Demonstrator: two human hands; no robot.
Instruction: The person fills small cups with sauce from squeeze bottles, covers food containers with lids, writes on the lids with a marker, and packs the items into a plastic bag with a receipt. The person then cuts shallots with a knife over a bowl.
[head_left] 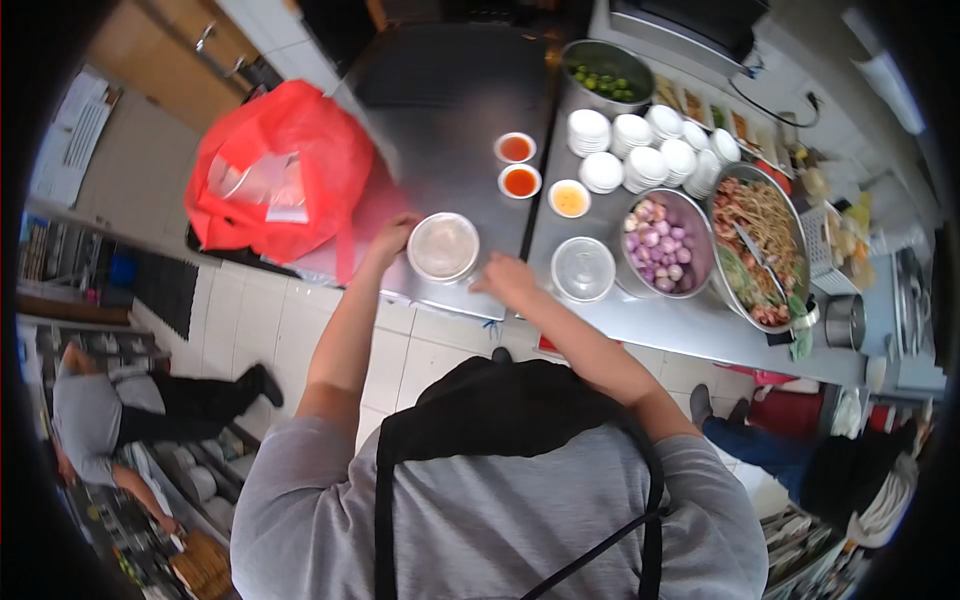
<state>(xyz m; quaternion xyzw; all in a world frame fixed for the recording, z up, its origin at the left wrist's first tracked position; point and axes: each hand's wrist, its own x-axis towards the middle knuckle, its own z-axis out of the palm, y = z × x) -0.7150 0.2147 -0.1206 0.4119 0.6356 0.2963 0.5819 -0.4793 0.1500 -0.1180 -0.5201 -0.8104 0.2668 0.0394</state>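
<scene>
Round container point(443, 248): on steel counter point(455, 130), close to front edge, between both hands.
Left hand point(396, 238): fingers at container's left rim; can't tell if gripping.
Right hand point(506, 281): just beside container's right side, fingers part-curled, blurred; can't tell if open or closed.
Open room: bare steel beyond container, up toward the dark surface point(450, 70).
Seam: runs front to back, right of container; clear round tub point(583, 269) sits past it, near front edge.
Left side: red bag point(335, 150) crowds the counter.
Far right of container: two red sauce cups point(518, 181), then yellow sauce cup point(569, 199) across seam.
Right block: white stacks point(601, 172), onion bowl point(657, 245), noodle tray point(762, 235).
</scene>
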